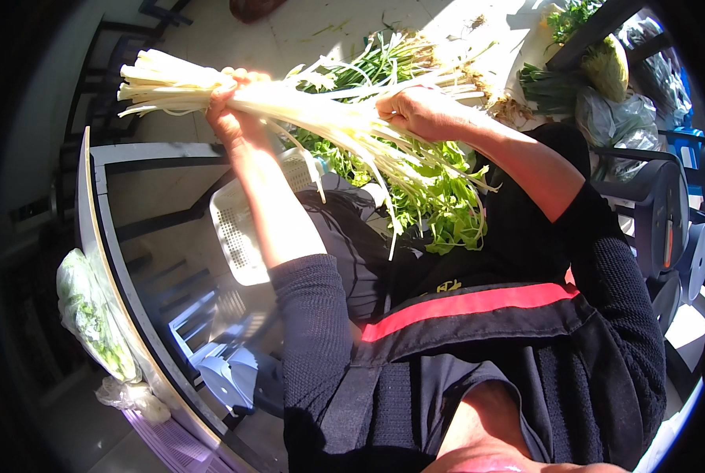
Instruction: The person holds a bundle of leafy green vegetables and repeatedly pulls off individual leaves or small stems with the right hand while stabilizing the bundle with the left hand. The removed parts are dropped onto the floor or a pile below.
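My left hand (234, 109) grips a thick bundle of pale stalks (311, 109), probably Chinese celery, near its blunt white ends, which stick out to the left. Farther along, my right hand (417, 112) is closed around some thin stalks at the upper side of the bundle. Loose strands hang from it over my lap. Green leaves (441, 222) show below the right part of the bundle; whether they belong to these stalks I cannot tell. Behind it, green stalks with roots (397, 59) lie on the floor. Strong sunlight washes out the bundle's middle.
A white perforated plastic basket (234, 227) stands beyond my left forearm. On the left, a table edge (107, 260) borders bagged greens (92, 313). Blue stools (228, 378) stand below. Bagged vegetables (615, 121) and dark stools (660, 213) are at right.
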Demonstrator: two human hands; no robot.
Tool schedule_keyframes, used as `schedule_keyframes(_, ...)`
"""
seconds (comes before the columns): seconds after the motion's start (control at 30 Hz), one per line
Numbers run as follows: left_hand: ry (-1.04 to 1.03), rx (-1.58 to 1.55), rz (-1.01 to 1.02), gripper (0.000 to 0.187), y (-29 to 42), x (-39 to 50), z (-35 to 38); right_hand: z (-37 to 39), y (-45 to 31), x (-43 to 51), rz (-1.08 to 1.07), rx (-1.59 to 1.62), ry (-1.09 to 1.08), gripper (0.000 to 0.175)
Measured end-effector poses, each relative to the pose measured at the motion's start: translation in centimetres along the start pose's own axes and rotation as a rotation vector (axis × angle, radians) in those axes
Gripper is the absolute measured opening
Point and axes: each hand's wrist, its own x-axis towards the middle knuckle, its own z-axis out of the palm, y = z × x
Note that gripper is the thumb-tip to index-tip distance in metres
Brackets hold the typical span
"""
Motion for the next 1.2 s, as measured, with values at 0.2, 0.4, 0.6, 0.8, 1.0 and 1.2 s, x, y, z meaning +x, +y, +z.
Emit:
schedule_keyframes(0.2, 0.038, 0.033, 0.033, 0.027, 0.4, 0.3, -0.7, -0.2, 1.1, -0.9, 0.130, 0.182, -0.118, 0.021)
schedule_keyframes(0.4, 0.063, 0.000, 0.048, 0.025, 1.3, 0.2, -1.8, 0.8, 1.8, -0.3, -0.058, 0.411, 0.021, 0.019)
schedule_keyframes(0.6, 0.109, 0.025, 0.089, 0.024, 1.2, 0.5, -3.0, 1.5, 4.1, -0.7, -0.035, -0.148, -0.028, 0.014)
schedule_keyframes(0.8, 0.161, 0.065, 0.111, 0.026, 3.2, 0.9, -6.4, -3.7, 6.5, -3.9, 0.183, -0.421, -0.021, 0.006)
schedule_keyframes(1.0, 0.307, 0.077, 0.202, 0.023, 3.3, 0.4, -7.2, -7.4, 0.9, -4.5, 0.164, 0.357, -0.101, 0.022)
schedule_keyframes(1.2, 0.337, 0.111, 0.177, 0.023, 2.8, 0.2, -4.6, 2.8, 1.2, -2.9, 0.106, -0.343, 0.044, 0.031)
